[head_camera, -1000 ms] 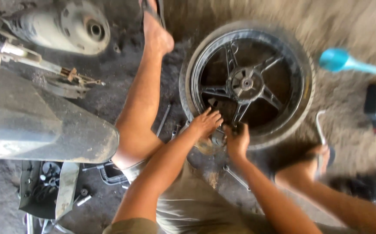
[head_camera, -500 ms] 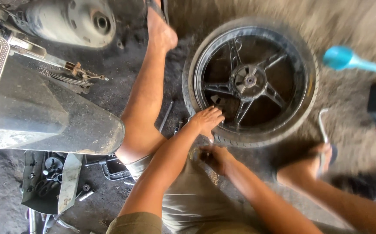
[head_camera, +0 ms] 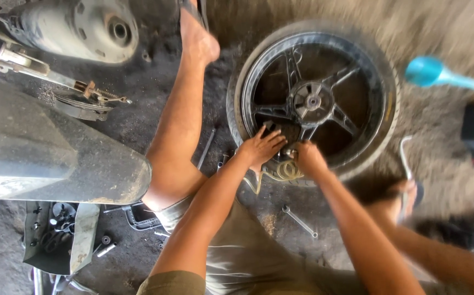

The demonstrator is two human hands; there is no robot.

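Head view shows your left hand [head_camera: 261, 147] spread flat and right hand [head_camera: 309, 158] curled, grip unclear, on the black spoked wheel's [head_camera: 313, 101] near rim lying on dirt; press evenly.

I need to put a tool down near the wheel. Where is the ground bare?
Bare dirt lies above the wheel beside the blue funnel. It is crowded at the near rim, where left hand, right hand, hose and wrench sit.

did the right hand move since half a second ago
Yes. The right hand went up from below the wheel onto its near rim, beside the left hand.
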